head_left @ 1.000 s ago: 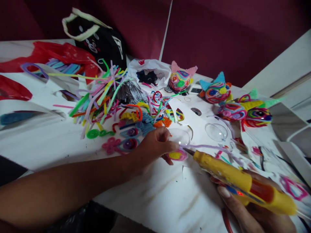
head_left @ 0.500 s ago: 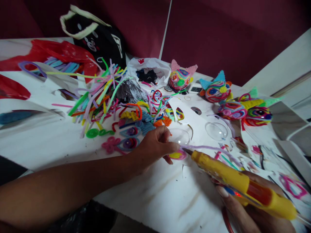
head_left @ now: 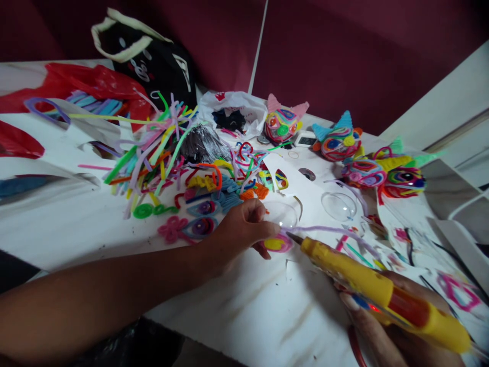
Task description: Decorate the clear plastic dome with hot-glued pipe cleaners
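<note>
My left hand is closed in a pinch at the edge of a small pink-and-yellow pipe cleaner coil. From those fingertips a long lilac pipe cleaner trails to the right. My right hand is wrapped round a yellow hot glue gun, its red light glowing. The gun's dark nozzle points left and reaches the lilac strand beside my left fingertips; whether it touches cannot be made out. Just behind the left fingers lies a clear plastic dome, partly hidden. Eye-shaped pipe cleaner pieces rest left of the hand.
A heap of coloured pipe cleaners spreads across the back left, near a black bag and a red plastic bag. Several decorated balls with ears stand at the back right. Another clear dome lies nearer.
Both hands hold nearly the same pose, with the nozzle still by the left fingertips. The whole view has shifted very slightly.
</note>
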Tool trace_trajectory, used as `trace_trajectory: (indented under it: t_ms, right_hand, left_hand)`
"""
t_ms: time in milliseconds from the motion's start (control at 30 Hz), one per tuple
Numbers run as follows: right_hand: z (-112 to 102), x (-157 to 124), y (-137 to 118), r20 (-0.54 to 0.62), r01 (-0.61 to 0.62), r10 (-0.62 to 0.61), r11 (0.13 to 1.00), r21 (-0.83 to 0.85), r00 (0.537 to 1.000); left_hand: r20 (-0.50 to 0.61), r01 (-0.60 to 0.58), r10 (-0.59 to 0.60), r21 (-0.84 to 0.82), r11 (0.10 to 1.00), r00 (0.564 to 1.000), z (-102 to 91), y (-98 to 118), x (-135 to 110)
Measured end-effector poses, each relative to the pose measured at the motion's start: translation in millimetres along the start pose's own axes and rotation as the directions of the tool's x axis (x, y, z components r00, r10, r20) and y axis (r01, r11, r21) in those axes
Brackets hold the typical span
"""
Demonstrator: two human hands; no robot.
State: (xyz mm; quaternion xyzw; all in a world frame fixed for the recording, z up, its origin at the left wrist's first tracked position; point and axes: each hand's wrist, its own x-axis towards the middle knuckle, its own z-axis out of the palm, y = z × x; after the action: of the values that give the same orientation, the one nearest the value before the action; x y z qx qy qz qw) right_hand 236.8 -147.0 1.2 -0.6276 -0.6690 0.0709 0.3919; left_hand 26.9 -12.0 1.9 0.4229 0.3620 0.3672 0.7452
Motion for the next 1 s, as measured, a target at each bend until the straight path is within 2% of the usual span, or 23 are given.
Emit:
trace_trajectory:
  t_ms: [100, 200, 300, 400, 600, 700, 867, 1000]
  right_hand:
    - [-3, -10, 15, -0.005, 0.036, -0.037, 0.998, -0.049, 0.999]
    - [-6, -15, 22, -0.007, 0.024, -0.024, 0.995, -0.1, 1.0]
    - [-7, -12, 18, 0.043, 0.007, -0.003, 0.997, -0.08, 0.999]
    - [-7, -8, 15, 0.043, 0.002, 0.0, 0.999, -0.045, 0.999]
    - [-8, -14, 23, -0.044, 0.018, -0.021, 0.998, -0.058, 0.999]
    - [-8, -18, 24, -0.021, 0.017, -0.018, 0.999, -0.045, 1.0]
    - [-7, -14, 22, -0.069, 0.002, -0.003, 1.0, -0.01, 0.998]
    - [-7, -5, 16, 0.022, -0.015, 0.014, 0.999, 0.051, 1.0]
  left_hand:
    - [-0.005, 0.012, -0.012, -0.015, 1.0, 1.0, 0.2, 1, -1]
    - [-0.004, 0.013, -0.013, -0.025, 1.0, 1.0, 0.1, 2, -1]
    - [0.007, 0.014, -0.014, -0.035, 0.999, 1.0, -0.7, 3, -2]
    - [0.015, 0.01, -0.01, -0.05, 0.999, 1.0, -1.8, 3, -2]
    - [0.054, -0.013, 0.018, -0.076, 0.997, 0.998, -4.6, 3, -1]
    - [0.057, -0.018, 0.023, -0.091, 0.996, 0.998, -4.8, 4, -2]
    - [0.054, -0.019, 0.026, -0.115, 0.993, 0.998, -3.5, 6, -3]
    - [0.047, -0.01, 0.016, -0.123, 0.992, 0.999, -3.6, 7, -3]
